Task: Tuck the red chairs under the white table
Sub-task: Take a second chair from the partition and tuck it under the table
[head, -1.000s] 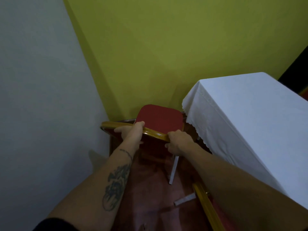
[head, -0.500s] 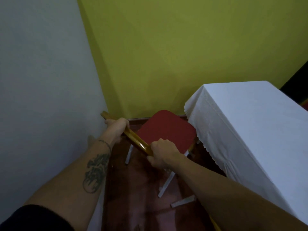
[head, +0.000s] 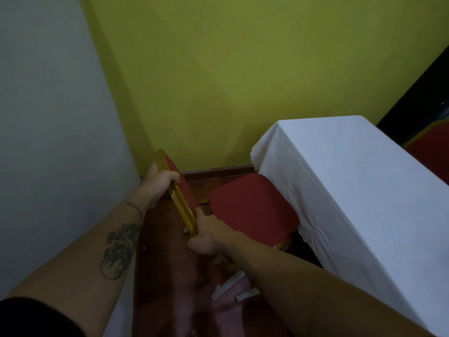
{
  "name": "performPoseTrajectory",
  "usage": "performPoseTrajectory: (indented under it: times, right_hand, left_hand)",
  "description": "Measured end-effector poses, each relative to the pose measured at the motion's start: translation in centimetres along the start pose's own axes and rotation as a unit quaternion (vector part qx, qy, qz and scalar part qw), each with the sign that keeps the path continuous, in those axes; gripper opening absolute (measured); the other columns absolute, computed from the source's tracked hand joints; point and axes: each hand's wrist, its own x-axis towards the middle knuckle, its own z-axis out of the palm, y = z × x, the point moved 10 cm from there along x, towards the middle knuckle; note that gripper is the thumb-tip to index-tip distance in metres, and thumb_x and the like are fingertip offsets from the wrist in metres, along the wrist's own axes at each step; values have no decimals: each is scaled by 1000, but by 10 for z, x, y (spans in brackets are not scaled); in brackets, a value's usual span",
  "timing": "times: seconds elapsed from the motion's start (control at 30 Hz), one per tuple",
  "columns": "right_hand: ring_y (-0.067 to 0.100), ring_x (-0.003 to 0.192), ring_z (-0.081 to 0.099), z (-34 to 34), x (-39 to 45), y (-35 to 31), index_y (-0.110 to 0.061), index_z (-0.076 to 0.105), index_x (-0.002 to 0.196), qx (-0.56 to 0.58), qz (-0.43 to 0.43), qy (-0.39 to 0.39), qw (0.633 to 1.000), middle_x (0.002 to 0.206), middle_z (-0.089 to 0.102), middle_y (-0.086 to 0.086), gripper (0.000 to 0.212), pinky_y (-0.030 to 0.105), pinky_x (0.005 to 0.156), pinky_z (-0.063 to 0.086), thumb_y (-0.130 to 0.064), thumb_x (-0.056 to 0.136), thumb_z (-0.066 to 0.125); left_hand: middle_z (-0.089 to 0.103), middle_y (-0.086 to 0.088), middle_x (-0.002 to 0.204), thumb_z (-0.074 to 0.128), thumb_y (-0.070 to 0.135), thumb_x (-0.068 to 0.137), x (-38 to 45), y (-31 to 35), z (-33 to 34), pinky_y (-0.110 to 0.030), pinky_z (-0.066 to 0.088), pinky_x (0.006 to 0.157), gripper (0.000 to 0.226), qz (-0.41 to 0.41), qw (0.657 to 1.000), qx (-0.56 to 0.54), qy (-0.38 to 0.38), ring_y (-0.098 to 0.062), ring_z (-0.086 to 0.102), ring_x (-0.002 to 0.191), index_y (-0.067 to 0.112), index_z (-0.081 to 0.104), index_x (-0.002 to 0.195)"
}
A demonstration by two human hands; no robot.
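Hands grip the gold top rail of the red chair: the left hand is wrapped around the rail's far end near the corner of the walls, and the right hand is clenched on its near end. Between them the backrest runs at a slant, its red pad facing the seat. That seat points toward the bench, with its far edge touching or slipping just under the hanging white cloth; most of the cushion is out in the open. A second red chair shows partly beyond the bench's far side. Judged from this, the step in hand is pushing the first chair in. Next comes a straight push toward the bench, squaring the backrest to its edge so the legs clear the cloth.
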Motion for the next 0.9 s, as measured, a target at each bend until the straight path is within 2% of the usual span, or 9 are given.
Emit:
performPoseTrajectory:
  times: [0.07,0.1,0.17,0.23,0.43,0.6,0.73,0.83,0.9]
  right_hand:
    - [42,133,54,-3,1,1,-13,8,166,12,7,5,1000,150,52,20,100,43,107,49,-33,87,68]
    - [42,135,52,-4,1,3,-13,5,166,17,10,9,1000,152,49,21,101,43,108,47,-32,89,68]
    - [43,135,52,-7,1,4,-11,5,165,26,14,23,999,151,49,21,99,44,108,44,-32,91,67]
    - [43,133,54,-10,2,7,-11,6,165,34,19,33,999,148,52,22,98,45,107,46,-32,91,67]
    - [43,134,52,-25,9,22,-14,2,166,46,33,38,998,151,50,21,100,45,108,45,-35,91,66]
    - [44,132,54,-42,11,44,-17,3,166,55,52,52,996,151,49,20,102,47,107,48,-39,89,67]
    - [38,120,62,-57,9,67,-22,5,165,71,57,55,994,143,56,14,103,49,101,54,-39,85,67]
    - [38,118,63,-70,4,90,-22,7,165,69,65,58,994,139,58,15,101,47,100,53,-38,85,67]
    - [37,116,64,-81,2,106,-26,6,166,66,71,65,993,136,60,15,103,47,98,54,-41,84,65]
  left_hand:
    - [57,-16,96,69,7,69,-4,13,13,-49,51,81,34,7,1000,4,-29,-37,60,93,18,48,94]
    - [57,-15,91,67,4,69,1,15,20,-45,51,75,31,13,999,3,-51,-34,60,84,20,46,87]
    - [58,-14,82,66,3,67,6,22,32,-38,51,65,28,23,996,8,-84,-31,59,68,14,50,88]
    - [56,-10,74,66,4,65,11,26,40,-34,48,59,28,31,993,15,-109,-28,56,61,13,53,88]
    - [55,-10,75,71,17,44,35,30,61,-37,47,60,53,35,991,41,-119,-29,55,65,9,55,94]
    - [52,-10,77,64,0,73,30,49,94,-31,44,55,31,60,990,27,-123,-25,52,63,9,51,99]
    - [51,-7,71,66,11,58,33,58,124,-31,44,54,36,79,987,32,-136,-24,51,60,10,51,91]
    - [52,-6,70,68,11,60,29,64,151,-33,45,57,29,85,985,43,-146,-23,52,61,12,51,84]
    - [53,-9,74,67,12,58,27,70,170,-36,47,60,34,90,983,46,-154,-25,54,64,10,51,87]
